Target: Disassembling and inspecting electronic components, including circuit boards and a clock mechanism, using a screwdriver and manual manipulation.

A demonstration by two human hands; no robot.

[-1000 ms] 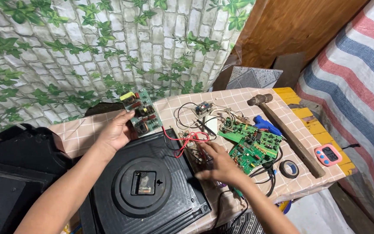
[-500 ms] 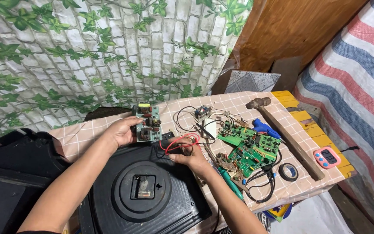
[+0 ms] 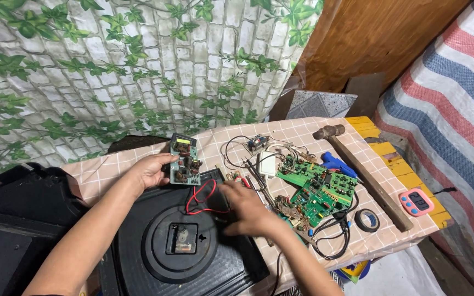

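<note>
My left hand (image 3: 150, 171) holds a small green circuit board (image 3: 185, 162) upright by its left edge, above the far edge of a black round-topped device (image 3: 176, 249). Red and black wires (image 3: 203, 198) trail from the board down onto the device. My right hand (image 3: 246, 208), blurred, hovers over the wires and the device's right side; whether it grips anything I cannot tell. Two larger green circuit boards (image 3: 319, 189) lie just right of that hand on the checked tablecloth (image 3: 297, 131).
A hammer (image 3: 357, 170) lies along the table's right side, with a roll of black tape (image 3: 367, 220) and a pink timer (image 3: 417, 201) nearby. Tangled wires (image 3: 330, 238) and a blue tool (image 3: 337, 163) surround the boards. A black case (image 3: 23, 208) sits at left.
My left hand has lifted the small board up from the table. My right hand has moved left from the green boards to the red wires.
</note>
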